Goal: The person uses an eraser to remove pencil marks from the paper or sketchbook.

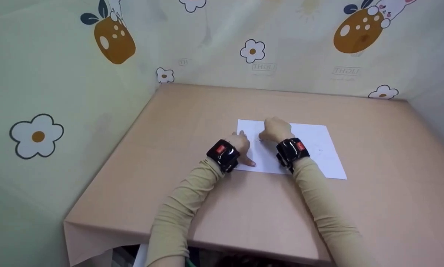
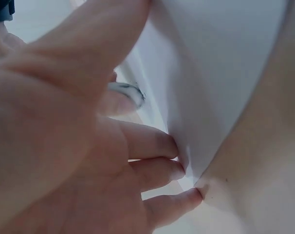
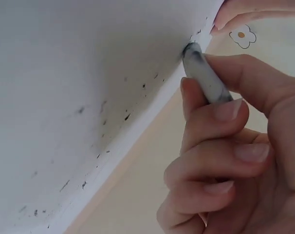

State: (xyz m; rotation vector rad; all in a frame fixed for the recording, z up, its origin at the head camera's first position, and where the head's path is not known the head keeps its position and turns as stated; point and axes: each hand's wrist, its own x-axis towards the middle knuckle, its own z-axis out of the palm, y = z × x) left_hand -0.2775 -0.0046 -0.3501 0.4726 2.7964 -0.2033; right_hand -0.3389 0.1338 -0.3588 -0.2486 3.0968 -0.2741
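A white sheet of paper [image 1: 312, 148] lies on the table, with small dark crumbs and faint smudges on it in the right wrist view. My right hand [image 1: 277, 129] pinches a whitish eraser [image 3: 208, 78] between thumb and fingers. The eraser's darkened tip touches the paper. On the sheet's left side rests my left hand [image 1: 240, 145], thumb and fingers spread, fingertips pressing at the edge. That eraser also shows beyond the left palm [image 2: 79, 161] in the left wrist view. From the head view, the right hand hides the eraser.
A tan cover [image 1: 192, 118] spreads over the table around the paper. Behind and to the left hangs a pale curtain [image 1: 214, 44] printed with flowers and fruit. The table's front edge [image 1: 244, 248] runs below both forearms.
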